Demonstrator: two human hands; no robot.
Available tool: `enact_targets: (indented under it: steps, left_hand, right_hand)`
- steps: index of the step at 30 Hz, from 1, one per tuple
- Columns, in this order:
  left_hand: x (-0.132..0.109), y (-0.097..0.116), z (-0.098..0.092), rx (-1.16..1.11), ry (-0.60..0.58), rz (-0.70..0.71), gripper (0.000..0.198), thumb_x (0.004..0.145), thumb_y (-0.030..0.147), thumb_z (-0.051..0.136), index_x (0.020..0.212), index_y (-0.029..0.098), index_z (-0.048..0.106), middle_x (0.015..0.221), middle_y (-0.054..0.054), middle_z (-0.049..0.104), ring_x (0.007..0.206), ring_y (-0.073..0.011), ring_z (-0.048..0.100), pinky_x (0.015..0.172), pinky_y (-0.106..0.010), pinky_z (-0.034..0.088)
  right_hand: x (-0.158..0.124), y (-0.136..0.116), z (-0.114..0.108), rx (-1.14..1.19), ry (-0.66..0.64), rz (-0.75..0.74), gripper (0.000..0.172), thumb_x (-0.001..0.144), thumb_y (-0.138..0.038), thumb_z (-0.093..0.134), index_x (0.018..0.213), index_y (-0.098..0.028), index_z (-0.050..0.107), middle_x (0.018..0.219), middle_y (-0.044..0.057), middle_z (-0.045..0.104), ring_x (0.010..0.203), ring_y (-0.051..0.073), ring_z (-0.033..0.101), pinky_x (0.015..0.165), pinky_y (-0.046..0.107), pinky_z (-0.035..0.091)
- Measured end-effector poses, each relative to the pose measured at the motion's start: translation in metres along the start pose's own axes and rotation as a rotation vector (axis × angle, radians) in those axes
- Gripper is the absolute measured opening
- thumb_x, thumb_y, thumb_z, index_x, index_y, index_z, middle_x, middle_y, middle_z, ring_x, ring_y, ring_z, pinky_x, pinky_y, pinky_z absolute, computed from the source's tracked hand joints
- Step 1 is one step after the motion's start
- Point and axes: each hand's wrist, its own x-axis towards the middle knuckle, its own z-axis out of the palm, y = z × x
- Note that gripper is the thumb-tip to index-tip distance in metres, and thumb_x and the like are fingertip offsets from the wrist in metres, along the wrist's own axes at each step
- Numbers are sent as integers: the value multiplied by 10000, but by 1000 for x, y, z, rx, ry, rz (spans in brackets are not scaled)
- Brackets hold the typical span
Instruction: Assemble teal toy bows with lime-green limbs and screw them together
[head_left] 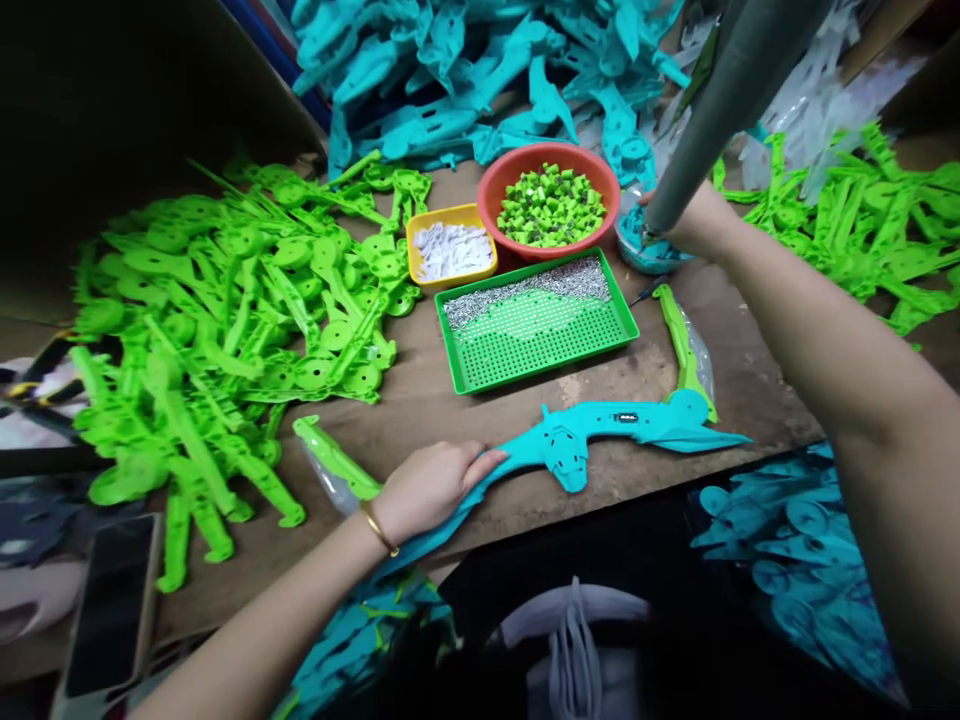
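Note:
My left hand [435, 488] is closed around the left part of a long blue plastic bow-shaped piece [565, 447] near the table's front edge. Green arms with clear film stick up from it, one at the left [337, 460] and one at the right [684, 345]. My right hand [679, 222] reaches to a small clear bowl [646, 262] of blue parts; its fingers are mostly hidden behind a grey pole [727, 110]. Behind the bow lies a green perforated tray [536, 345] with small metal screws along its far side.
A red bowl [491, 215] holds green pieces, a yellow tray [451, 278] white strips. Green parts [247, 290] are heaped left, more [847, 220] at right; blue parts [480, 80] pile up behind. A phone [112, 605] lies front left.

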Motion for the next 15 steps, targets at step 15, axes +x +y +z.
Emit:
enact_targets:
  steps: [15]
  left_hand:
    - [14,1,-1,48,48,44,702,936,630,129,987,194,678,897,-111,729,816,-248,673,728,-317,446]
  right_hand:
    - [-148,-82,-21,560,-383,131,271,694,-386,769,763,-134,695,676,34,698,595,112,610,589,271,475]
